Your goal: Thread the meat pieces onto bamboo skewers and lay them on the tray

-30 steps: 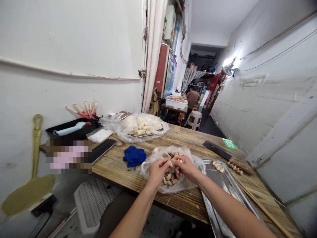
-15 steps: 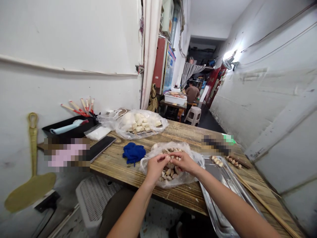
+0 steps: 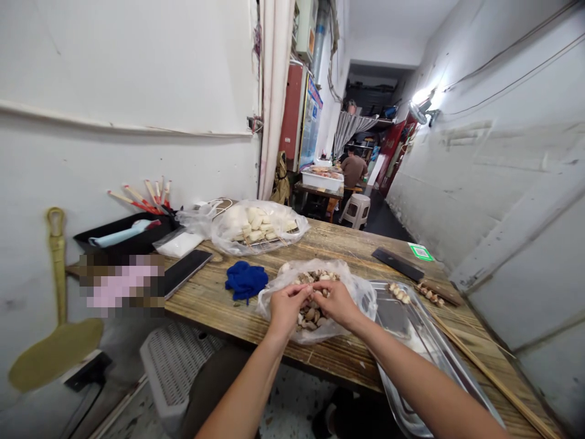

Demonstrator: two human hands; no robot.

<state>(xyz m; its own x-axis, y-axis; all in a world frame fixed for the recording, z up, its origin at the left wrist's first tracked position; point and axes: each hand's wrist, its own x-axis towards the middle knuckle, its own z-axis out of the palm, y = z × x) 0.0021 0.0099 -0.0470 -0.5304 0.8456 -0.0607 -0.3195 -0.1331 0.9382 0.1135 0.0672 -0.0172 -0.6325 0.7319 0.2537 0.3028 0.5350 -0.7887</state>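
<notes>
Wooden bench (image 3: pixel 228 302) carries a clear bag of mushroom pieces (image 3: pixel 315 299) near its front edge, left hand (image 3: pixel 286 308) and right hand (image 3: pixel 336 302) both pinched narrow on pieces above it, so a tug could drag the bag off or scatter pieces toward the steel tray (image 3: pixel 411 329).

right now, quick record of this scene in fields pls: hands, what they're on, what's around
left hand: fingers pinched over the open plastic bag of brownish food pieces
right hand: pinched beside it, fingertips meeting the left
surface: wooden table
right of bag: metal tray with filled skewers
left of bag: blue cloth
behind: bag of white pieces
background: seated person
</notes>
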